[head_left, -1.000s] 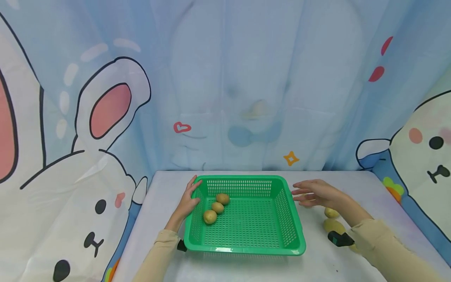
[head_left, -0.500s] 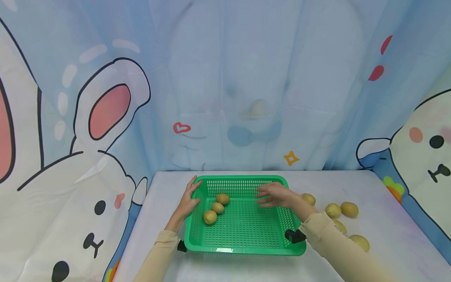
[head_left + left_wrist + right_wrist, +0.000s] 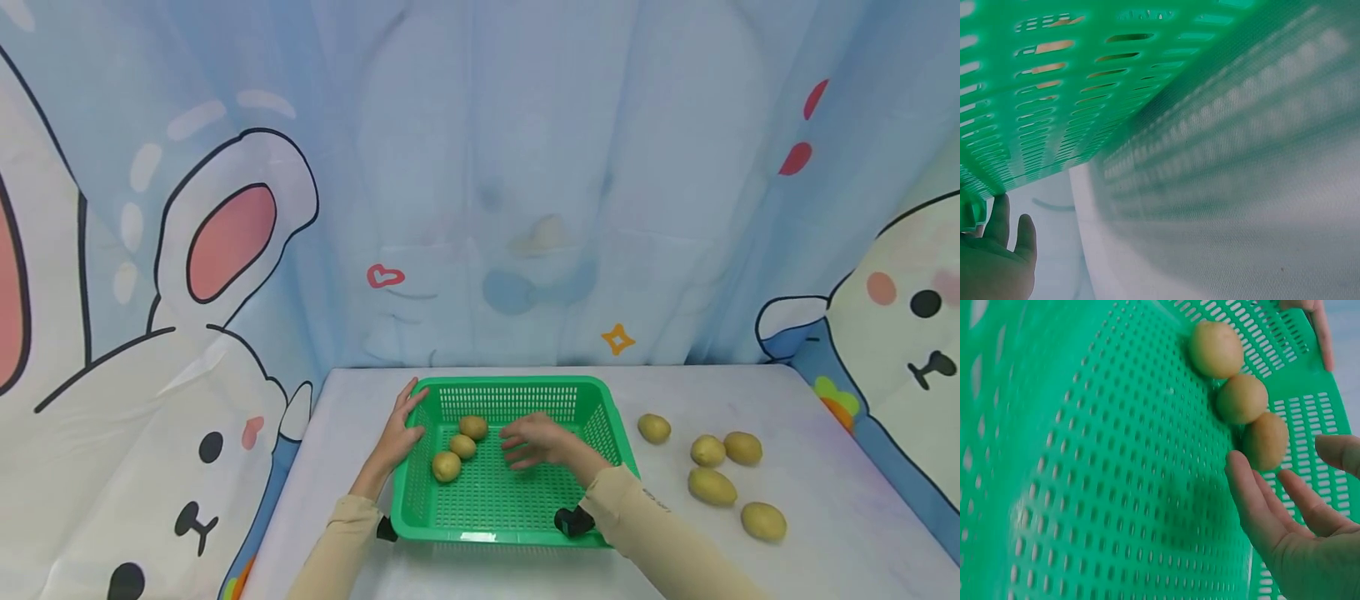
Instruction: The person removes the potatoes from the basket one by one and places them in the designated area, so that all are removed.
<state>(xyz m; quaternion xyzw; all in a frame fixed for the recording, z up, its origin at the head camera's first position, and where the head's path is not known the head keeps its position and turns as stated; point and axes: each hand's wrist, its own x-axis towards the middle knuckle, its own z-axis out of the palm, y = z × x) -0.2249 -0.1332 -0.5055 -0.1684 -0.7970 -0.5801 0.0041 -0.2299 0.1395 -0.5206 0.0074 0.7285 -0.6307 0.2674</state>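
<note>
A green plastic basket (image 3: 517, 533) with slotted walls holds three potatoes (image 3: 462, 447) in a slanting row toward its left side. My left hand (image 3: 393, 433) rests at the basket's left rim, fingers extended and spread; the left wrist view catches some fingers (image 3: 999, 219) beside the outer wall. Inside the basket, just right of the potatoes, hovers my right hand (image 3: 536, 440), its fingers loosely spread with nothing between them. In the right wrist view, its fingertips (image 3: 1235, 459) come close to the nearest potato (image 3: 1266, 441).
Several more potatoes (image 3: 711, 487) lie loose on the white tablecloth (image 3: 840, 533) to the right of the basket. Behind the table hangs a blue curtain (image 3: 480, 183) with cartoon animals. A black strap-mounted device (image 3: 573, 522) is on my right wrist.
My right hand has moved left from beyond the basket's right rim, over it, to inside near the three potatoes, uncovering the loose potatoes on the right. My left hand stays at the rim.
</note>
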